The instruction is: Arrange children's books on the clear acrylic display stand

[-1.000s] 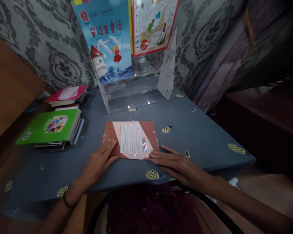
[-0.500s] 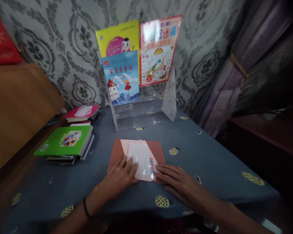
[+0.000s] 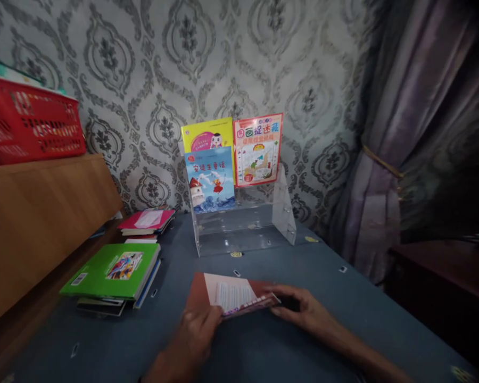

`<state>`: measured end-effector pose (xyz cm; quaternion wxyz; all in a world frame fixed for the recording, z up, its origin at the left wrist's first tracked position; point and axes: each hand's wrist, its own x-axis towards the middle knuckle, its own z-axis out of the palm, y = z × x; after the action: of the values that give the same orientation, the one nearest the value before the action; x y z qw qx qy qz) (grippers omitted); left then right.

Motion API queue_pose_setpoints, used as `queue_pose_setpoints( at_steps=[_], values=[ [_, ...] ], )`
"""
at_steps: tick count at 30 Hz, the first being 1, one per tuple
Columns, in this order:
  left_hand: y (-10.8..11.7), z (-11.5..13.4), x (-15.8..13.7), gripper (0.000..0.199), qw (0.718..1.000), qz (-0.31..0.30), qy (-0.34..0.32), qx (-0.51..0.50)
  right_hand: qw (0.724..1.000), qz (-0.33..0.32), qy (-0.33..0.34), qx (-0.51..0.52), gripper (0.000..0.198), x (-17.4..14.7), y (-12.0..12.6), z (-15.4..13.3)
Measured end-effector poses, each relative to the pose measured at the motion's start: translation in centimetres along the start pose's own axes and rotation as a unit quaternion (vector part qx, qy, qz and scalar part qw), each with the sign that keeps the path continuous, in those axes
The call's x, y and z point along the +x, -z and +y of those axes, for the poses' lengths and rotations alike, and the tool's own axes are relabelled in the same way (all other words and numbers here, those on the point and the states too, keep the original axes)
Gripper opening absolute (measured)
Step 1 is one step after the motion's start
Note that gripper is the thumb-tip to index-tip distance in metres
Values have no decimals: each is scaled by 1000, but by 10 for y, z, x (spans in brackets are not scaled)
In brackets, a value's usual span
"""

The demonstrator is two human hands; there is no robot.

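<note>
A thin book (image 3: 232, 292) with a brown and pale pink cover lies low over the table, its near edge raised toward me. My left hand (image 3: 199, 331) is closed on the near left corner, thumb on top and the other fingers partly hidden. On the right side my right hand (image 3: 301, 308) pinches the book between thumb and fingers. Beyond it stands a clear acrylic book rack (image 3: 283, 213). A blue picture book (image 3: 211, 183) overlaps a yellow book (image 3: 193, 133) on the rack, and a red-bordered book (image 3: 258, 151) sits beside them.
To the left, a green book (image 3: 99, 274) tops one stack and a pink book (image 3: 133, 221) tops another behind it. A red basket (image 3: 43, 122) rests on a wooden ledge (image 3: 43, 223). A purple curtain (image 3: 375, 213) hangs right of the dark blue tablecloth (image 3: 343, 314).
Both hands, flat on the book before, now grip its sides. The near edge has come up. My view has tilted upward, showing more wall and the red basket.
</note>
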<state>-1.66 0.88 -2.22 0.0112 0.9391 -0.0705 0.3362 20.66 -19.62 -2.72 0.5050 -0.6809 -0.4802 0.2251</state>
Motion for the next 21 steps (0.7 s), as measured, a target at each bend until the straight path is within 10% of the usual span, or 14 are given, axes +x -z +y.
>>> queue_pose_setpoints(
  at_steps=[6, 15, 21],
  values=[
    [-1, -10, -7, 34, 979, 84, 147, -117, 995, 7, 8, 104, 45, 35, -8, -5],
    [31, -23, 8, 43, 894, 58, 322, -307, 921, 135, -45, 363, 89, 57, -45, -24],
    [35, -36, 17, 51, 802, 78, 398, -439, 927, 48, 6, 372, 60, 56, -67, -30]
  ],
)
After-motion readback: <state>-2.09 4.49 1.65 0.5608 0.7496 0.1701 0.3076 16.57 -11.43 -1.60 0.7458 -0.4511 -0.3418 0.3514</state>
